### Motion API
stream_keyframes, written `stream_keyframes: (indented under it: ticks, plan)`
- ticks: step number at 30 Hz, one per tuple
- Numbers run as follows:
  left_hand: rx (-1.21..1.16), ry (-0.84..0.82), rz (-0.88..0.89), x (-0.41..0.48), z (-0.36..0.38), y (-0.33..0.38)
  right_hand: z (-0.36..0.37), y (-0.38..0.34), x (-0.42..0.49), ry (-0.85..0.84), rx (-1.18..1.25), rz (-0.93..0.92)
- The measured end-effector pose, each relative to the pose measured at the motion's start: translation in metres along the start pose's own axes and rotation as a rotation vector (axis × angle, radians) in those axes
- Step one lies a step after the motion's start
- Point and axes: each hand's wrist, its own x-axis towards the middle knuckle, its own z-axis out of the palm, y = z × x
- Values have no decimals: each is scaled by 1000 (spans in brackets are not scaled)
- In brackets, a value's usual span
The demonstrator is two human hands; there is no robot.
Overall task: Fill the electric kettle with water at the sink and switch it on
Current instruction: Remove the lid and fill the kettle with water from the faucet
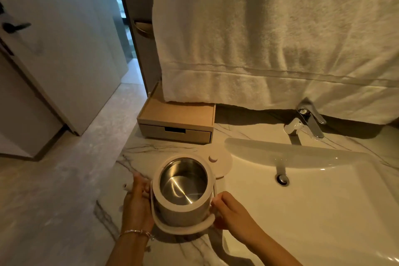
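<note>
The electric kettle point(183, 211) is a white cylinder with an open top and a shiny steel inside. It stands on the marble counter point(138, 151), just left of the sink point(323, 205), with its thin hoop handle folded down at the front. My left hand point(138, 201) holds the kettle's left side and my right hand point(228, 211) pinches the handle at its right side. Behind the kettle lies a round white disc with a small knob point(219, 163); lid or base, I cannot tell. The chrome tap point(311, 119) stands at the sink's far edge.
A wooden drawer box point(177, 123) sits at the back of the counter. A large white towel point(269, 39) hangs over the wall above box and tap. The counter's edge drops to the floor on the left, by a grey door point(54, 49).
</note>
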Motion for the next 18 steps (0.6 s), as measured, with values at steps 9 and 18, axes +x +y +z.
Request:
stream_keyframes:
  ticks: [9,18]
  plan:
    - [0,-110,-125,-36,32,-20,-44,6,-60,134,119,-216]
    - [64,-257,-79,-77,115,-65,-140,12,-142,135,-109,-420]
